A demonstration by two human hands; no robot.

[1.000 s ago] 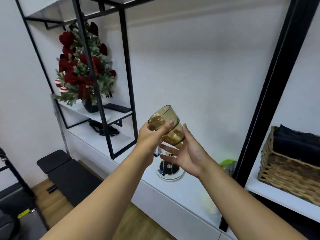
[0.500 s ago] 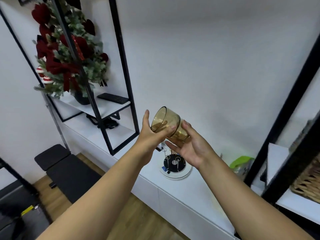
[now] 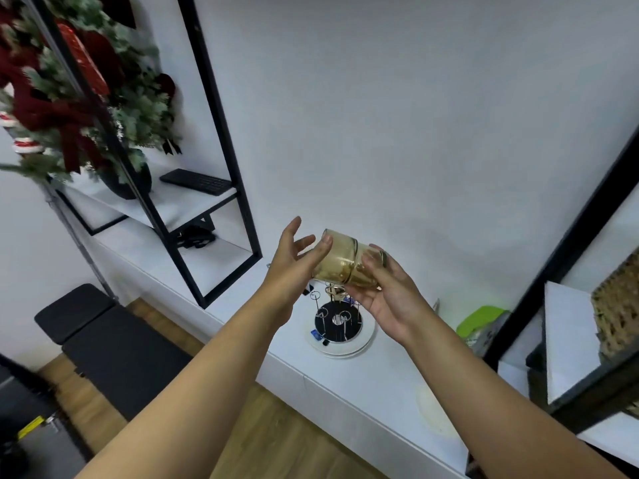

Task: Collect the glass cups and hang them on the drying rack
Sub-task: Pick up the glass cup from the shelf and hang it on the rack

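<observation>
Greenery with dark red bows at far left, behind black metal shelf frame; flat black keyboard on white shelf board. Padded black bench low on wooden floor. Left hand loosely spread, thumb tip against rim end of amber glass cup. Cup smooth, cylindrical, lying sideways in mid-air, gripped underneath by right hand. Directly below, thin wire drying rack on round black-and-white base, on white counter. Green lid and woven basket rightward.
</observation>
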